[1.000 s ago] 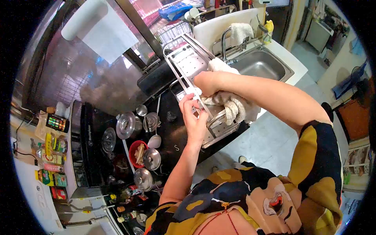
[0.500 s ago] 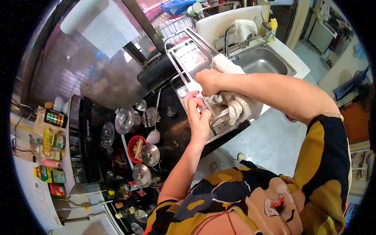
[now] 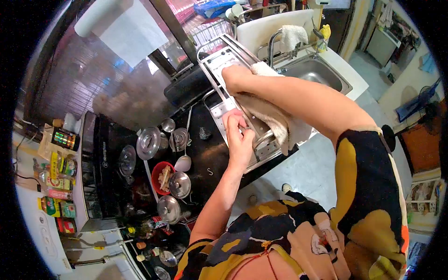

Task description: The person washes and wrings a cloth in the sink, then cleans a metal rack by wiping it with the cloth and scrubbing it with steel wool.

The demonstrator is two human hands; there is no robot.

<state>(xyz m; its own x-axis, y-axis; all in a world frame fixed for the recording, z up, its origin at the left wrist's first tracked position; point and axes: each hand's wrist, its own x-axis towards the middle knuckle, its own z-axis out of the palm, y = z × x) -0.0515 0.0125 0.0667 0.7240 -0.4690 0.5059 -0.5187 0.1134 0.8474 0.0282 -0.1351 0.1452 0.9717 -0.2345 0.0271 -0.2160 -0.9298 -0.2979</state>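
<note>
A two-tier metal rack (image 3: 219, 59) with perforated white trays lies on the counter beside the sink. My left hand (image 3: 239, 135) is closed on the rack's near frame, fingers curled round its edge. My right hand (image 3: 237, 79) is further up the rack, its fingers closed and pressed on the cloth over the rail and tray. The beige towel (image 3: 270, 116) trails from under my right hand and forearm across the rack toward its lower end. My right fingertips are partly hidden.
Left of the rack, the dark counter holds a ladle (image 3: 183, 163), a red bowl (image 3: 161, 178), lidded pots (image 3: 169, 209) and an S-hook (image 3: 210, 171). Behind my right forearm are the sink (image 3: 322, 74) and faucet (image 3: 271, 46). A black roll-shaped object (image 3: 186, 88) lies by the window.
My right hand has moved up and left along the rack, away from my left hand. The towel is now stretched out longer. My left hand stays nearly in place on the frame.
</note>
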